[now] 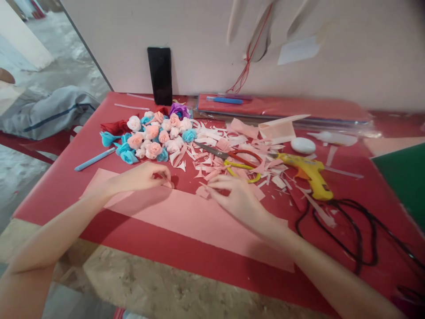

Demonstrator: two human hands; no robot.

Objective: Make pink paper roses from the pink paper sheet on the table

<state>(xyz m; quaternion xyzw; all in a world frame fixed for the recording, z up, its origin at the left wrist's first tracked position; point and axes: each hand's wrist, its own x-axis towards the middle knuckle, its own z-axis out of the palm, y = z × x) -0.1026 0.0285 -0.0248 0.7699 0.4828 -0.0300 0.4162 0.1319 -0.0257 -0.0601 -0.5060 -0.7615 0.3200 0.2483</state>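
Observation:
My left hand (144, 177) is closed in a pinch on a small pink crepe-paper piece, partly hidden by the fingers. To its right, the thumb and fingers of my right hand (237, 197) pinch another pink paper piece (202, 192). Both hands hover over or rest on a long pink paper sheet (199, 221) lying across the red table. Just beyond them is a cluster of paper roses (152, 133) in pink, white, blue, red and purple. Scissors (239, 159) with red and yellow handles lie among pink and white paper scraps (209, 159) past my right hand.
A yellow glue gun (308, 173) with a black cord (358, 235) lies at right, near a white egg-shaped object (303, 145). A dark phone (160, 76) leans on the back panel. A blue pen (94, 159) lies at left. Another person's leg (56, 110) shows beyond the left edge.

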